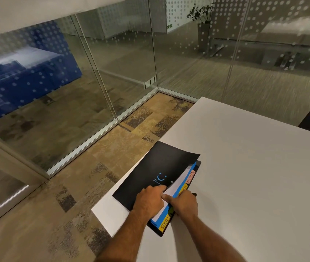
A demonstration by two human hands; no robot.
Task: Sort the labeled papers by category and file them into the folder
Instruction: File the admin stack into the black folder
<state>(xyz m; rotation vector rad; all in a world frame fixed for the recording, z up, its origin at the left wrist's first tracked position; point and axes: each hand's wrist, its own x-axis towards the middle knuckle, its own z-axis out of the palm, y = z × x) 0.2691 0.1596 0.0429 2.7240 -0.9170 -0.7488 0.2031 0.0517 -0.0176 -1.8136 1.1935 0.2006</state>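
- The folder point(156, 176) lay at the near left corner of the table point(244, 157), its long axis running diagonally from near us away to the right.
- Its black cover point(150, 167) was lifted slightly along the right edge, where the tabs point(191, 176) reading ADMIN and SPORT stuck out.
- Our left hand point(148, 201) rested on the cover's near end, fingers curled at its open edge beside a white paper point(176, 186); we could not tell if it pinched the sheet.
- Our right hand point(184, 204) sat just right of the folder's tab edge, forefinger pointing left onto the papers, touching the left fingertips.
- We judged both hands equally near; the next move would be tucking the sheet in leftward, under the cover.
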